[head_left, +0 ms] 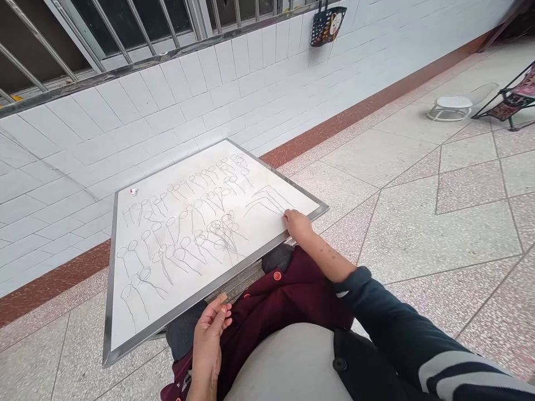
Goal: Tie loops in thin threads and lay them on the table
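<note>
A white board with a grey metal frame lies across my lap. Rows of thin dark strands, many with a round loop at one end and loose tails, are spread over it. Several bent strands without loops lie at the board's right side. There my right hand rests at the near edge, its fingers closed at the ends of these strands. Below the board's near edge, my left hand is closed in a pinch. A small tan piece shows at its fingertips; I cannot tell whether it is held or wrapped around a finger.
A small white and red object sits at the board's far left corner. Beyond the board is a white tiled wall with a barred window. A black basket hangs there. A white stool and a folding chair stand right.
</note>
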Motion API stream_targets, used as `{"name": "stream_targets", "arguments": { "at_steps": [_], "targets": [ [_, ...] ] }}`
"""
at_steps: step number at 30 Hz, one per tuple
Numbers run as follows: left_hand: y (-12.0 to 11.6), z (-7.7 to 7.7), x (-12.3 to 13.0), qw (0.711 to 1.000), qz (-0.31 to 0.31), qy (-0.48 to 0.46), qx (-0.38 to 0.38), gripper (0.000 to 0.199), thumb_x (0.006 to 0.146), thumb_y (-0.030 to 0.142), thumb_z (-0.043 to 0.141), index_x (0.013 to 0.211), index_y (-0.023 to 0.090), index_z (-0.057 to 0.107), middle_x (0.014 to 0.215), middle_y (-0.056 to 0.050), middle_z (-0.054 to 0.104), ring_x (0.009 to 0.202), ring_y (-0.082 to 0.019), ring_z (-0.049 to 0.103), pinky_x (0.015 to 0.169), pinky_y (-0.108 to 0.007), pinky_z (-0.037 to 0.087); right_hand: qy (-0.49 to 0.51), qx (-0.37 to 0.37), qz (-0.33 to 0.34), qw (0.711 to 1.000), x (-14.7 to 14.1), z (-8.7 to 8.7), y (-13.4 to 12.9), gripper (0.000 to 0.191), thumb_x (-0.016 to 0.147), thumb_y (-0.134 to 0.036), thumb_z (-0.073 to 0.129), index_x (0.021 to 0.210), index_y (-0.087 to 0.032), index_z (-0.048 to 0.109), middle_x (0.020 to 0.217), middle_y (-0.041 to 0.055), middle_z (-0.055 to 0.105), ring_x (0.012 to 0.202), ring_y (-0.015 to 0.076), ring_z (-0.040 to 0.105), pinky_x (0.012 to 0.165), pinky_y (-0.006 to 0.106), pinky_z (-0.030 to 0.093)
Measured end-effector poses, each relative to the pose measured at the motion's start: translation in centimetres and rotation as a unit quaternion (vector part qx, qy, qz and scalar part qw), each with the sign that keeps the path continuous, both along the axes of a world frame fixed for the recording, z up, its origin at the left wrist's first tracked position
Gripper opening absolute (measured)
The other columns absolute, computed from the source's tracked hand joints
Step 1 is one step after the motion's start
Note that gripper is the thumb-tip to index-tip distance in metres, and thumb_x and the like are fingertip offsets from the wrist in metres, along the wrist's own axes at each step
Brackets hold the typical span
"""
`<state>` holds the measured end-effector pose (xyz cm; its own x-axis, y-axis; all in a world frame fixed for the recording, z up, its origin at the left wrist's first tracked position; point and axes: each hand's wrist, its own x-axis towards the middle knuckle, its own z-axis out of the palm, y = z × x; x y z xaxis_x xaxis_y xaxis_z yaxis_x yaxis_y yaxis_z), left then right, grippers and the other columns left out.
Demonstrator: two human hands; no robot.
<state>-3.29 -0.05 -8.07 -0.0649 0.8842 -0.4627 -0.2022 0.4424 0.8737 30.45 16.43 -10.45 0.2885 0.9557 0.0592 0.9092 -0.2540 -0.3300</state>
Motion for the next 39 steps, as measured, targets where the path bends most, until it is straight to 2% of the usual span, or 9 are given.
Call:
{"name": "stream_targets", "arguments": {
  "at_steps": [5, 9, 13, 18, 21, 25, 31, 35, 39],
  "targets": [
    [0.2, -0.3, -0.3, 1.0, 0.008, 0.005, -0.004, 0.051, 0.063, 0.041, 0.083, 0.108, 0.018, 0.071, 0.094, -0.008, 0.072, 0.089, -0.016, 0.064, 0.076, -0.024, 0.052, -0.001, 0.016, -0.015, 1.0, -0.3, 0.3, -0.2, 0.021, 0.097, -0.028, 0.044, 0.102, -0.014, 0.059, 0.097, 0.012, 0.063, 0.085, 0.0229, 0.06, 0.069, 0.03, 0.039],
    [0.3, -0.8, -0.9, 1.0, 0.016, 0.026, 0.003, 0.051, 0.063, 0.042, 0.082, 0.107, 0.018, 0.072, 0.095, -0.009, 0.072, 0.091, -0.018, 0.065, 0.076, -0.026, 0.052, 0.001, 0.042, -0.012, 0.999, -1.5, 0.7, -2.2, 0.025, 0.095, -0.035, 0.047, 0.104, -0.016, 0.06, 0.106, 0.0135, 0.061, 0.092, 0.0252, 0.059, 0.065, 0.029, 0.039],
    [0.2, -1.8, -2.2, 0.998, 0.01, 0.065, 0.014, 0.05, 0.065, 0.043, 0.081, 0.108, 0.019, 0.072, 0.098, -0.008, 0.073, 0.093, -0.019, 0.065, 0.076, -0.026, 0.053, 0.013, 0.076, 0.065, 0.995, -4.2, 0.0, -5.3, 0.023, 0.098, -0.033, 0.042, 0.102, -0.022, 0.061, 0.101, 0.0073, 0.063, 0.089, 0.0195, 0.061, 0.064, 0.026, 0.04],
    [-0.5, -4.3, -4.3, 0.994, 0.024, 0.109, 0.024, 0.047, 0.069, 0.045, 0.077, 0.107, 0.02, 0.072, 0.098, -0.007, 0.073, 0.093, -0.019, 0.065, 0.079, -0.026, 0.053, 0.035, 0.094, 0.157, 0.983, -6.6, -2.0, -7.4, 0.018, 0.097, -0.026, 0.044, 0.098, -0.022, 0.061, 0.093, 0.0037, 0.065, 0.08, 0.0158, 0.062, 0.066, 0.024, 0.043],
    [-1.2, -5.6, -5.1, 0.991, 0.039, 0.119, 0.038, 0.046, 0.07, 0.046, 0.075, 0.107, 0.02, 0.072, 0.1, -0.007, 0.073, 0.092, -0.019, 0.066, 0.081, -0.028, 0.053, 0.049, 0.107, 0.182, 0.976, -6.9, -2.8, -7.7, 0.017, 0.097, -0.023, 0.043, 0.103, -0.021, 0.059, 0.097, 0.0049, 0.065, 0.084, 0.0164, 0.063, 0.069, 0.024, 0.045],
    [-1.4, -6.0, -5.0, 0.99, 0.039, 0.125, 0.046, 0.047, 0.069, 0.046, 0.076, 0.106, 0.018, 0.073, 0.095, -0.008, 0.074, 0.089, -0.02, 0.067, 0.078, -0.029, 0.055, 0.067, 0.114, 0.183, 0.974, -6.9, -3.0, -7.7, 0.018, 0.097, -0.023, 0.042, 0.101, -0.019, 0.059, 0.095, 0.0066, 0.065, 0.083, 0.0183, 0.063, 0.068, 0.026, 0.046],
    [-0.9, -6.0, -4.6, 0.991, 0.054, 0.111, 0.049, 0.045, 0.07, 0.047, 0.075, 0.104, 0.017, 0.073, 0.09, -0.008, 0.073, 0.085, -0.019, 0.066, 0.073, -0.028, 0.055, 0.116, 0.1, 0.178, 0.972, -7.9, -1.5, -5.5, 0.013, 0.093, -0.022, 0.048, 0.095, -0.02, 0.061, 0.09, 0.0043, 0.065, 0.082, 0.0187, 0.061, 0.068, 0.027, 0.046],
    [-0.6, -6.1, -4.6, 0.992, 0.057, 0.101, 0.045, 0.045, 0.071, 0.047, 0.074, 0.104, 0.017, 0.074, 0.089, -0.007, 0.073, 0.083, -0.019, 0.065, 0.072, -0.027, 0.054, 0.16, 0.081, 0.182, 0.967, -9.2, -0.4, -1.4, 0.014, 0.092, -0.022, 0.049, 0.102, -0.021, 0.059, 0.096, 0.0027, 0.064, 0.08, 0.0136, 0.06, 0.074, 0.025, 0.047],
    [-0.3, -6.1, -4.4, 0.993, 0.059, 0.092, 0.04, 0.045, 0.069, 0.047, 0.076, 0.103, 0.017, 0.074, 0.089, -0.008, 0.073, 0.081, -0.018, 0.065, 0.07, -0.027, 0.054, 0.172, 0.053, 0.153, 0.972, -10.6, 0.2, 2.7, 0.017, 0.093, -0.027, 0.049, 0.104, -0.02, 0.059, 0.103, 0.0044, 0.062, 0.077, 0.0131, 0.059, 0.068, 0.026, 0.047]
  ]
}}
